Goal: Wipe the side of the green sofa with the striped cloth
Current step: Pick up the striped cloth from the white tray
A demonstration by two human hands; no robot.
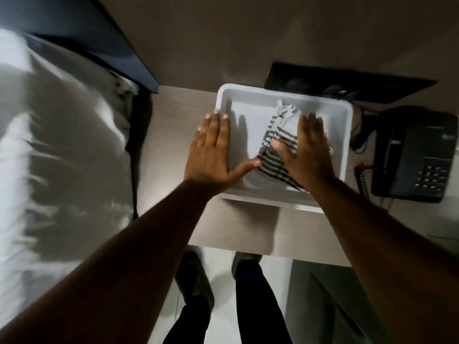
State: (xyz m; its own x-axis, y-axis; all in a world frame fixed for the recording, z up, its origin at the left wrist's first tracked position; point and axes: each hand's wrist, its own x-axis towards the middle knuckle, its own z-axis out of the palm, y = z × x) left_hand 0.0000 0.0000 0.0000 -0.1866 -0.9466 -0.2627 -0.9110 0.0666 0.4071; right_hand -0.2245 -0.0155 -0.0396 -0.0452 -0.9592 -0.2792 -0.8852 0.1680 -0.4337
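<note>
The striped cloth (275, 145), grey with dark stripes and a fringed end, lies folded inside a white tray (345, 115) on a small bedside table (173, 135). My right hand (308, 150) lies flat on the cloth with fingers spread, covering its right part. My left hand (213, 150) hovers flat over the tray's left rim, fingers apart, its thumb tip touching the cloth's near left corner. No green sofa is in view.
A bed with white bedding (62, 157) fills the left side, under a dark headboard (99, 38). A black telephone (412, 155) sits right of the tray, with cables beside it. A dark flat object (347, 83) lies behind the tray. My feet (218, 281) stand on the pale floor below.
</note>
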